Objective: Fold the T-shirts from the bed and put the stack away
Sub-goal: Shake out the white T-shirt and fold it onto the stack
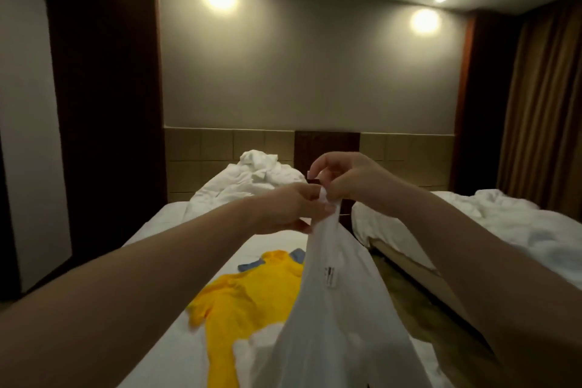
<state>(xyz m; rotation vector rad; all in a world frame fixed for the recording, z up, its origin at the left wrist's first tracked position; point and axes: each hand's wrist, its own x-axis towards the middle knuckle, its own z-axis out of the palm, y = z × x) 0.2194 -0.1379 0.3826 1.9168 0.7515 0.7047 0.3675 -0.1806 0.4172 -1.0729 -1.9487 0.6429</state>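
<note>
Both the left hand (293, 211) and right hand (343, 176) had fingers clamped on the white T-shirt (330, 309), hung above the near bed (267, 242); a slipping pinch could dump it onto the yellow T-shirt (252, 299).

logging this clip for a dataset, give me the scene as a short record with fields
left hand: pinches the white T-shirt at its top edge
right hand: pinches the same edge, beside the left hand
white T-shirt: hangs from both hands over the bed, unfolded
yellow shirt: lies spread on the bed, blue collar, unfolded
rumpled bedding: heaped at the bed's far end
second bed: to the right, white covers rumpled
task stage: no folded stack in view
</note>
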